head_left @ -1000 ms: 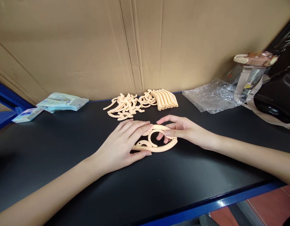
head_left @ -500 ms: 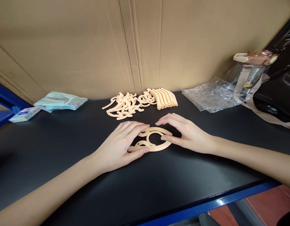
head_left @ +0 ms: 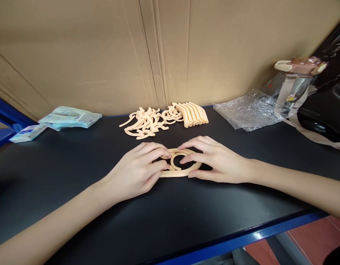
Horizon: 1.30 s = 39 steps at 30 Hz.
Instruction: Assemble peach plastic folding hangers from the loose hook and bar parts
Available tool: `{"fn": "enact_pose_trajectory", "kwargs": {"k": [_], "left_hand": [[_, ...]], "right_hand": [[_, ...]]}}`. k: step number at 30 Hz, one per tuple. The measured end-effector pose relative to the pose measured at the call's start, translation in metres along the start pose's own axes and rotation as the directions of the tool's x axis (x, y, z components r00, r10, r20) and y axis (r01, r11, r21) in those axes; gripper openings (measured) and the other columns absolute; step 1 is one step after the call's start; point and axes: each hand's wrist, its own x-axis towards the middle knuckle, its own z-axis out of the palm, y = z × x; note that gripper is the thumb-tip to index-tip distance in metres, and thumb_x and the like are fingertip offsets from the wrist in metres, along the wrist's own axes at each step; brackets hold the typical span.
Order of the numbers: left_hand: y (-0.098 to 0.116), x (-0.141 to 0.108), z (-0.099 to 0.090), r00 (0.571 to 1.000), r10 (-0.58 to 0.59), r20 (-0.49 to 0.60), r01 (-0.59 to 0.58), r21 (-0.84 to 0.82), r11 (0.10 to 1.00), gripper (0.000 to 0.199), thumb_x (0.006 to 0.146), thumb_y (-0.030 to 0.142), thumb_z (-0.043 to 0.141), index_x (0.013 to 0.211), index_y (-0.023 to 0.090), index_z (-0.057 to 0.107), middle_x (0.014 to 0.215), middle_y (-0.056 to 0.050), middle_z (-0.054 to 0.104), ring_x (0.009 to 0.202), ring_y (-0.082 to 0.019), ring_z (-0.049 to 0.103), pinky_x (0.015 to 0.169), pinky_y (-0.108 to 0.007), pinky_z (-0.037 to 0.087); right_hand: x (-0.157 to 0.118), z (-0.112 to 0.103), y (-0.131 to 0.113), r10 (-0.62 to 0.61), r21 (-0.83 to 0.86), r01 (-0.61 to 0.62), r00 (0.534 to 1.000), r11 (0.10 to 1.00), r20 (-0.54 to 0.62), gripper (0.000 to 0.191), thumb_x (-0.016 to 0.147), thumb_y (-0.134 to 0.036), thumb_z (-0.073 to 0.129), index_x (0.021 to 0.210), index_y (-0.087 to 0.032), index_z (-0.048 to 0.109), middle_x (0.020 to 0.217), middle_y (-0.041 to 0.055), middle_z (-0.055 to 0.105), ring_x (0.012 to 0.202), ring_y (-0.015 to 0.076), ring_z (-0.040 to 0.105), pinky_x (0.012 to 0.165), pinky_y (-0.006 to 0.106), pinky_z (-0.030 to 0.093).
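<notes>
Curved beige pieces [head_left: 175,173] lie flat on the black table, laid together as an oval outline with a ring-like curve inside. My left hand [head_left: 140,167] covers the oval's left end, its fingers bent over the small inner pieces; what its fingertips grip is partly hidden. At the right end, my right hand [head_left: 211,158] has its fingers apart, with the thumb at the lower edge, one finger inside the ring and another at the upper edge.
Behind the hands lie a loose pile of beige curved pieces [head_left: 144,123] and a row of stacked ones [head_left: 192,115]. A tissue pack [head_left: 70,117] is at left; clear plastic [head_left: 247,110] and a strapped bottle [head_left: 299,81] are at right. Cardboard [head_left: 103,55] stands behind.
My left thumb has drawn in from the lower edge and the left fingers have curled over the inner pieces. My right thumb has moved down to the lower edge, and a finger has entered the ring.
</notes>
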Motion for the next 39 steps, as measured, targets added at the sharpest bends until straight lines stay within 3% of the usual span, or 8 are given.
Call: {"fn": "enact_pose_trajectory", "kwargs": {"k": [8, 11, 13, 15, 18, 25, 35, 39], "left_hand": [[-0.011, -0.005, -0.011, 1.0, -0.006, 0.003, 0.006, 0.15, 0.989, 0.033, 0.091, 0.012, 0.041, 0.075, 0.019, 0.069, 0.105, -0.006, 0.073, 0.097, -0.023, 0.066, 0.085, -0.037, 0.052], [-0.011, -0.004, -0.014, 0.99, -0.117, 0.075, 0.115, 0.02, 0.993, 0.028, 0.091, 0.02, 0.046, 0.106, 0.02, 0.07, 0.126, -0.007, 0.066, 0.114, -0.026, 0.061, 0.098, -0.041, 0.049], [-0.011, -0.002, -0.014, 0.964, -0.19, 0.188, 0.202, -0.047, 0.978, 0.044, 0.091, 0.037, 0.055, 0.133, 0.022, 0.057, 0.145, -0.009, 0.053, 0.129, -0.031, 0.051, 0.108, -0.047, 0.042], [-0.011, -0.002, -0.012, 0.925, -0.236, 0.297, 0.266, -0.064, 0.962, 0.064, 0.089, 0.053, 0.059, 0.145, 0.025, 0.045, 0.155, -0.01, 0.042, 0.138, -0.034, 0.042, 0.112, -0.051, 0.038], [-0.012, -0.002, -0.009, 0.89, -0.262, 0.373, 0.312, -0.08, 0.947, 0.066, 0.091, 0.057, 0.056, 0.147, 0.027, 0.041, 0.154, -0.008, 0.043, 0.139, -0.031, 0.042, 0.113, -0.049, 0.036], [-0.014, 0.002, -0.017, 0.889, -0.28, 0.362, 0.341, -0.115, 0.933, 0.056, 0.09, 0.055, 0.058, 0.138, 0.026, 0.053, 0.139, -0.005, 0.058, 0.126, -0.028, 0.053, 0.108, -0.042, 0.041], [-0.036, -0.01, -0.037, 0.769, -0.384, 0.511, 0.465, -0.035, 0.885, 0.067, 0.075, 0.069, 0.066, 0.132, 0.036, 0.057, 0.134, 0.001, 0.061, 0.121, -0.03, 0.057, 0.098, -0.037, 0.048], [-0.046, -0.018, -0.05, 0.651, -0.5, 0.571, 0.588, 0.038, 0.808, 0.059, 0.075, 0.059, 0.071, 0.128, 0.034, 0.059, 0.131, 0.001, 0.062, 0.116, -0.028, 0.059, 0.093, -0.034, 0.049]], "right_hand": [[-0.001, -0.002, 0.0, -0.006, -0.054, 0.005, 1.0, 0.999, -0.018, 0.028, 0.098, -0.038, 0.054, 0.112, -0.018, 0.066, 0.129, 0.0124, 0.058, 0.117, 0.0241, 0.051, 0.102, 0.041, 0.04], [-0.001, -0.002, 0.001, -0.013, -0.069, 0.011, 0.999, 0.998, -0.03, 0.027, 0.098, -0.037, 0.054, 0.111, -0.017, 0.066, 0.129, 0.0122, 0.058, 0.117, 0.0234, 0.051, 0.102, 0.041, 0.039], [-0.001, -0.003, 0.002, -0.017, -0.08, 0.014, 0.999, 0.997, -0.038, 0.026, 0.098, -0.036, 0.053, 0.11, -0.017, 0.066, 0.128, 0.0122, 0.059, 0.116, 0.0232, 0.052, 0.101, 0.041, 0.04], [-0.001, -0.003, 0.002, -0.022, -0.085, 0.018, 0.999, 0.996, -0.043, 0.026, 0.099, -0.036, 0.053, 0.11, -0.017, 0.066, 0.128, 0.0122, 0.059, 0.115, 0.0232, 0.052, 0.101, 0.041, 0.04], [-0.001, -0.003, 0.003, -0.029, -0.085, 0.024, 0.999, 0.996, -0.047, 0.026, 0.098, -0.034, 0.053, 0.11, -0.016, 0.067, 0.127, 0.0124, 0.06, 0.115, 0.0231, 0.051, 0.101, 0.04, 0.039], [-0.002, -0.002, 0.004, -0.033, -0.087, 0.03, 0.999, 0.996, -0.037, 0.026, 0.099, -0.033, 0.053, 0.111, -0.015, 0.067, 0.126, 0.0124, 0.06, 0.115, 0.0232, 0.051, 0.102, 0.04, 0.039], [-0.002, 0.0, 0.005, -0.027, -0.085, 0.025, 0.999, 0.996, -0.02, 0.027, 0.099, -0.032, 0.052, 0.113, -0.015, 0.067, 0.127, 0.0128, 0.061, 0.115, 0.0237, 0.053, 0.101, 0.041, 0.041], [-0.002, 0.001, 0.006, -0.028, -0.082, 0.027, 0.999, 0.996, -0.015, 0.026, 0.099, -0.032, 0.051, 0.112, -0.016, 0.067, 0.126, 0.0127, 0.061, 0.116, 0.0235, 0.054, 0.101, 0.041, 0.041]]}}
